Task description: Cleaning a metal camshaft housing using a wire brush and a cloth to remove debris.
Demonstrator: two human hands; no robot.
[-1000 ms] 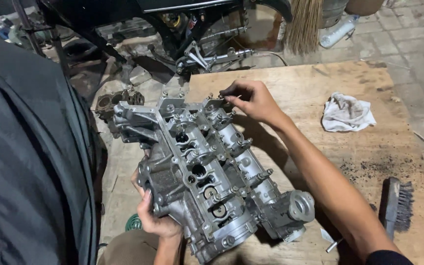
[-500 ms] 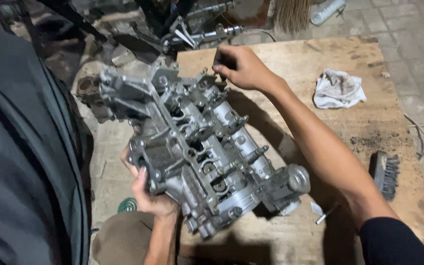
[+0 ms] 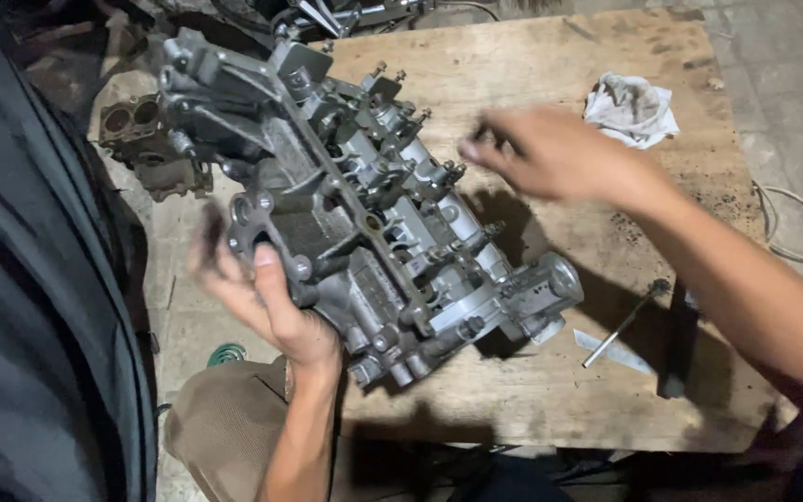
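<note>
Fingers of left hand cup the tilted cylinder head at centre frame; right hand hovers spread, empty; judgement: steady it on the surface first.

Rough brown wooden board desk, stained and scuffed. Crumpled white cloth rag, lying near the far right corner of the desk. Thin grey metal rod tool, lying aslant near the desk's near right edge. Flat pale metal blade piece, just beside the rod. Small grey cast metal part with two round bores, on the concrete floor left of the desk. Loop of pale wire, on the floor to the right.
</note>
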